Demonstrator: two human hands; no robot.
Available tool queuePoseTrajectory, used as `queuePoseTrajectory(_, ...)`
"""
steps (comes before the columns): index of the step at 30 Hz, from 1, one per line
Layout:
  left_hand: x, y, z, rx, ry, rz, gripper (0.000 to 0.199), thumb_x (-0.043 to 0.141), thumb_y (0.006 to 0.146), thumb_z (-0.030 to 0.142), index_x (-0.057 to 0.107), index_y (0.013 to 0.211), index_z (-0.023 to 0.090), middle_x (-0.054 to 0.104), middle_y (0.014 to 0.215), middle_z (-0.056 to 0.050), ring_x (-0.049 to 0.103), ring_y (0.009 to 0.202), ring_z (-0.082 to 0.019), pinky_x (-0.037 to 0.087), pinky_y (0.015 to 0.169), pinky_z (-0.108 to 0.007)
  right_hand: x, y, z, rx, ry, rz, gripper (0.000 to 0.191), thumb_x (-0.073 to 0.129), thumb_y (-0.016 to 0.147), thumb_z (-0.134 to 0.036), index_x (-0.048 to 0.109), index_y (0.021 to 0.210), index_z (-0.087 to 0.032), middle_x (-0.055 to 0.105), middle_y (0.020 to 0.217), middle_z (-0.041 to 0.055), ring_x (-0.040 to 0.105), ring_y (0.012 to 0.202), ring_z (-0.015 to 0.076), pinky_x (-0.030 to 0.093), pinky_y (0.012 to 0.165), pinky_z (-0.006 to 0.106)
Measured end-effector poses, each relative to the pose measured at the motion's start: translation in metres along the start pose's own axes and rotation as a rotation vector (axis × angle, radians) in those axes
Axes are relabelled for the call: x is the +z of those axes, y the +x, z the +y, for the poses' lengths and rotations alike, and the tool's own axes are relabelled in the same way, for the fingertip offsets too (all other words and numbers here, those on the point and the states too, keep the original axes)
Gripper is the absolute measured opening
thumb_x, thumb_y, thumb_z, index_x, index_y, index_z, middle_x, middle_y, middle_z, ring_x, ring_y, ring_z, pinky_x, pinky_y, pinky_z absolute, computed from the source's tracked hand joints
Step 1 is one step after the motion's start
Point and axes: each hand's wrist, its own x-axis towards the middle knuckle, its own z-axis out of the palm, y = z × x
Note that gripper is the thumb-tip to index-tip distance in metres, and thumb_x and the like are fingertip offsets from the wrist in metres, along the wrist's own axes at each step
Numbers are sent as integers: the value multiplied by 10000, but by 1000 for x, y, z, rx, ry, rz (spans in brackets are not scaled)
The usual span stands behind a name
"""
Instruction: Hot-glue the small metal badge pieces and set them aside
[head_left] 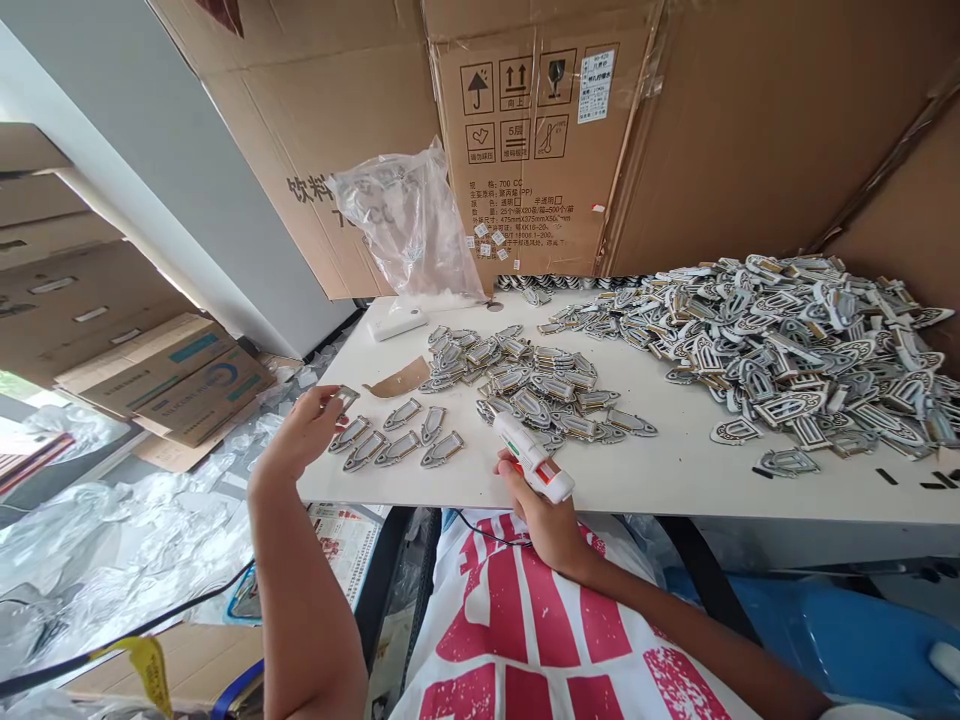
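Between the fingertips of my left hand (pixel 306 430) is a small grey frame piece (pixel 346 398), held over the table's left edge. My right hand (pixel 541 515) grips a white glue gun (pixel 531 458) by its handle, nozzle pointing up and left. Several grey frame pieces (pixel 400 449) lie spread out flat on the white table (pixel 465 480) between my hands. Beyond the nozzle is a heap of similar pieces (pixel 532 380). A torn piece of brown cardboard (pixel 399 379) lies behind the spread pieces.
A large pile of white and grey pieces (pixel 795 350) covers the table's right side. Cardboard panels (pixel 375 90) stand behind, with a clear plastic bag (pixel 412 225) against them. A white case (pixel 397 324) sits at the back left. Dark strips (pixel 934 485) lie far right.
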Motion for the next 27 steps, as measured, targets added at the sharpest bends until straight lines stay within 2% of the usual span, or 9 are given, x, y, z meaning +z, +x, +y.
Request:
queuePoseTrajectory(2,-2,3,-9,-22,68,-10,589,595,962,559,640,1406,175,733,1305,-170,782,1038,-335,612,950,-477,-1,0,1,0,-3,2,512,829,913,-682,783,1085,-201,704,871,22,355,556,111,299,483,276)
queuePoseTrajectory(4,-4,5,-14,-7,168,4,610,700,891,556,672,1374,185,737,1320,-170,741,1117,-362,592,969,-475,-1,0,1,-2,-6,1,501,830,920,-671,781,1084,-201,698,866,21,353,562,111,303,485,273)
queuePoseTrajectory(6,-7,5,-16,22,274,8,537,737,856,487,726,1308,196,767,1272,-147,724,1137,-363,579,950,-440,-1,0,1,-6,-7,3,493,832,921,-666,779,1077,-201,693,857,21,361,567,115,311,490,274)
queuePoseTrajectory(8,-10,6,-16,35,346,-4,448,737,844,451,783,1214,203,809,1140,-117,740,1069,-353,570,903,-412,-2,0,0,-7,-13,3,498,829,918,-673,779,1072,-202,682,832,18,363,565,120,315,494,278)
queuePoseTrajectory(12,-10,7,-15,21,389,10,404,792,783,501,853,1064,217,851,994,-123,764,1002,-376,558,828,-412,-1,1,-3,-11,-36,14,533,817,899,-709,781,1057,-201,666,798,17,359,556,129,319,493,291)
queuePoseTrajectory(16,-7,9,-15,5,413,-14,449,830,719,522,876,1048,219,867,1047,-132,778,1014,-376,541,801,-399,-1,1,-5,-17,-57,6,544,805,899,-728,767,1046,-205,639,772,4,343,557,130,325,496,293)
queuePoseTrajectory(23,-2,9,-11,-7,396,-61,487,836,687,551,870,1047,224,870,1082,-115,779,992,-363,516,719,-356,-2,1,-3,-1,-44,-20,477,796,934,-690,725,1000,-223,514,682,-52,328,563,135,297,501,291)
queuePoseTrajectory(27,0,10,-8,-8,401,-82,449,836,685,523,877,1026,234,872,1091,-107,780,1010,-362,513,747,-361,-1,1,-4,0,-65,-18,501,783,929,-719,716,986,-226,480,646,-65,320,548,139,298,499,299)
